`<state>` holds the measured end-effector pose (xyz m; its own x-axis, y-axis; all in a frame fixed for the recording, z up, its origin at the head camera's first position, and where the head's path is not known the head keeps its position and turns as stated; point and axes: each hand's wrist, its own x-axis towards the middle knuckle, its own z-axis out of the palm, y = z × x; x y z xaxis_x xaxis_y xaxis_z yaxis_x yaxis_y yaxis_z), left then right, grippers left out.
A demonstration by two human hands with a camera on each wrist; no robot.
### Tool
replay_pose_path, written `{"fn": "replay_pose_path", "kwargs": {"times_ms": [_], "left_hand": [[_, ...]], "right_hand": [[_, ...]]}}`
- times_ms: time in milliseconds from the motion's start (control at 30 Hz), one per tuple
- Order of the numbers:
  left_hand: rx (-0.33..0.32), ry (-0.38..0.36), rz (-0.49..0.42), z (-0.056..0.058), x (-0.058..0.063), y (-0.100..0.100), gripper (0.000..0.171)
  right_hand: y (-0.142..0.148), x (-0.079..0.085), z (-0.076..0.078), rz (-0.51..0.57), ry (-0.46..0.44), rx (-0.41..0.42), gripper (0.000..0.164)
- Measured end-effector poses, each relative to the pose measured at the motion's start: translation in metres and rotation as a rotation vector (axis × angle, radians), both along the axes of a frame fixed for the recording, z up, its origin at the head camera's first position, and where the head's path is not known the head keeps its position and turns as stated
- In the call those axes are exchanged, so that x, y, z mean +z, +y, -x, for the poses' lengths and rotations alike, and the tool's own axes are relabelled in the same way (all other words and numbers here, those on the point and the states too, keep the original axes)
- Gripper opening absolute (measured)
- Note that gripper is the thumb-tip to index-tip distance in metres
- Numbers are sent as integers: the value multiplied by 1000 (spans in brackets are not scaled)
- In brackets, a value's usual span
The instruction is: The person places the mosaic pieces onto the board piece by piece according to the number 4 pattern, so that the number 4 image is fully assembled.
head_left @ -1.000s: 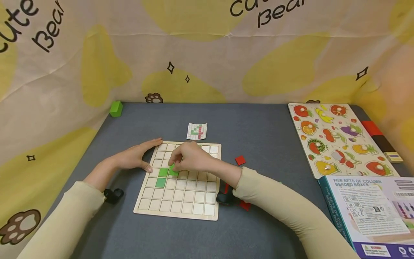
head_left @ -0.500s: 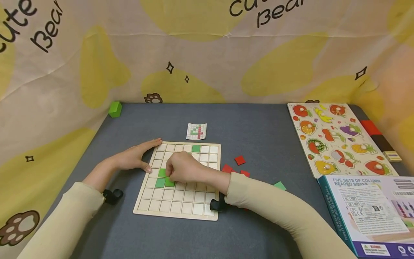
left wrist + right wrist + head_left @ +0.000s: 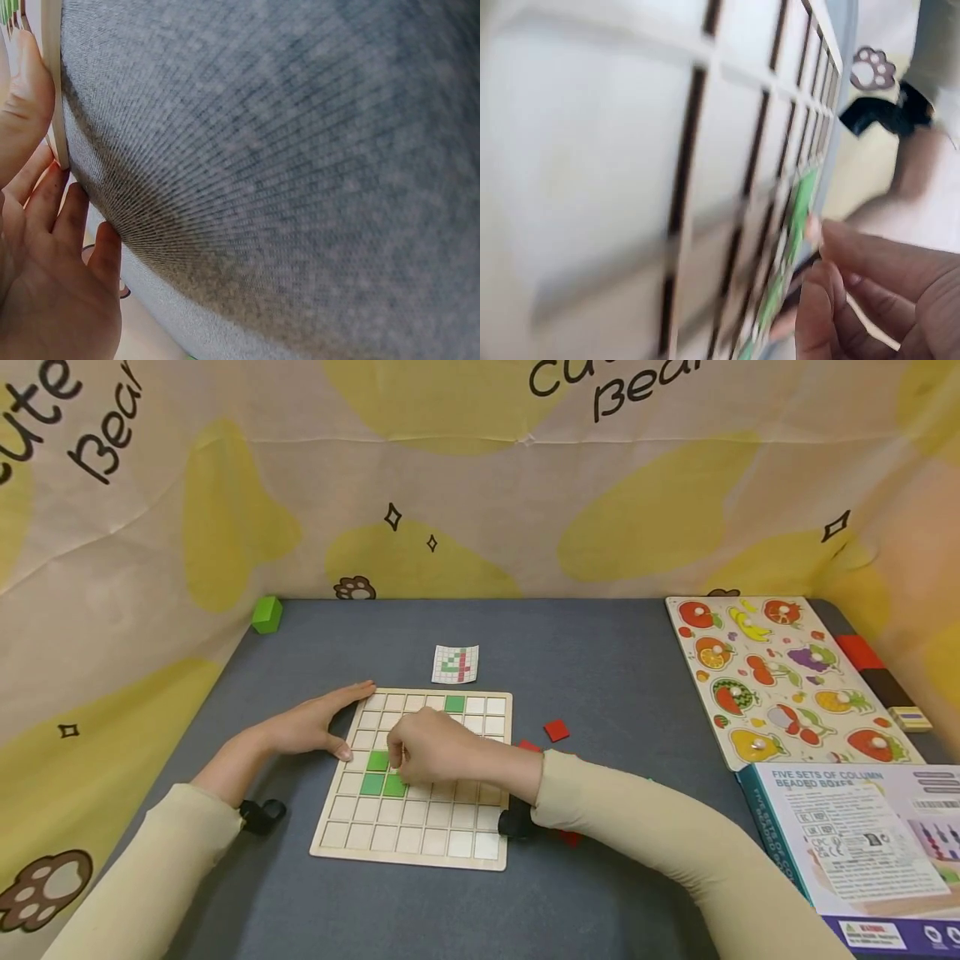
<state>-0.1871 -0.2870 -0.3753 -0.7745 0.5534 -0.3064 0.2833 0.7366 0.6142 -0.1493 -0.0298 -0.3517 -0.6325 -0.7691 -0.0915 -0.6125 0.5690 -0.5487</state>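
Note:
A wooden grid board (image 3: pixel 408 860) with white squares lies on the table. Two green tiles fill neighbouring cells at its left side, an upper tile (image 3: pixel 378 761) and a lower tile (image 3: pixel 372 784). Beside the lower one sits another green tile (image 3: pixel 395 786), with my right hand (image 3: pixel 438 747) just above it, fingers curled. In the right wrist view the fingertips (image 3: pixel 826 274) come together with nothing visible between them. My left hand (image 3: pixel 315 722) rests against the board's left side, thumb on the frame, fingers stretched to the top corner. A single green tile (image 3: pixel 454 703) sits in the top row.
A small pattern card (image 3: pixel 455 665) lies behind the board. Red tiles (image 3: pixel 557 731) are scattered to its right, partly under my right arm. A fruit puzzle board (image 3: pixel 787 685) and a box (image 3: pixel 855 852) take up the right side. A green block (image 3: pixel 267 614) stands at the back left.
My right hand brought a green tile down into the cell right of the lower green tile, then rose slightly off it. The left hand has stayed in place.

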Motion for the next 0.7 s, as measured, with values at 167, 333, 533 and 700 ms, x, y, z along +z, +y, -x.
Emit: {"fn": "replay_pose_path", "kwargs": {"times_ms": [167,333,533,700], "left_hand": [[5,-9,1,1,0,1,113],[7,-5,12,1,1,2,113],[12,-12,12,1,2,2,114],[13,-15,7,1,1,2,114]], "right_hand": [[40,15,16,3,-21,-4,6],[99,23,32,48,-160,45,10],[169,21,43,44,-366,80,25],[216,15,49,9,-509,140,31]]}}
